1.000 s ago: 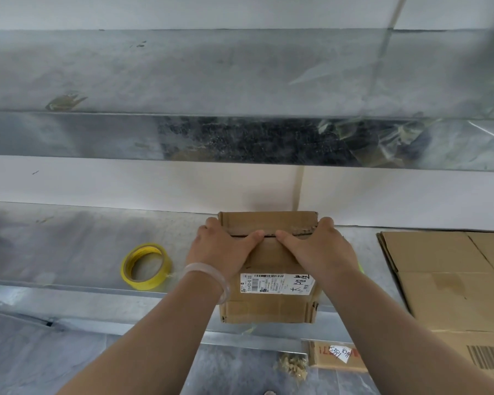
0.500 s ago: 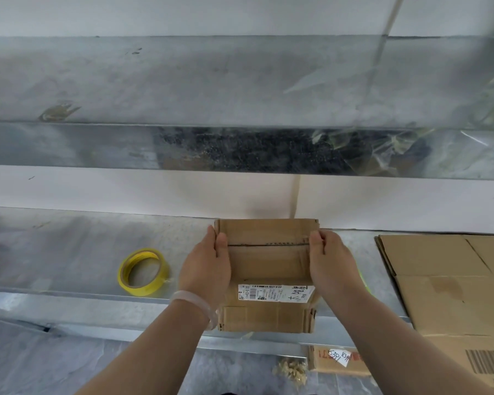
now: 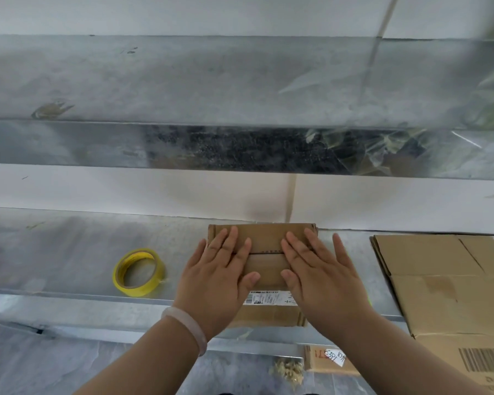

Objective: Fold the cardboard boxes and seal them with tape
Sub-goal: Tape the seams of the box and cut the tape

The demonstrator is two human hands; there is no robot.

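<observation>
Both the left hand and right hand press flat, fingers straight, on the box at the desk's front edge.

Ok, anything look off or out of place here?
The box overhangs the bench's front edge under the left hand and right hand; pale scraps lie loose below it. Nothing else stands out.

Brown cardboard box with a white sticker with tiny black lines, bright yellow tape roll, shiny grey counter, brown flat cardboard at the counter's right edge with black barcode stripes, milky white bracelet, white tag with black writing
</observation>
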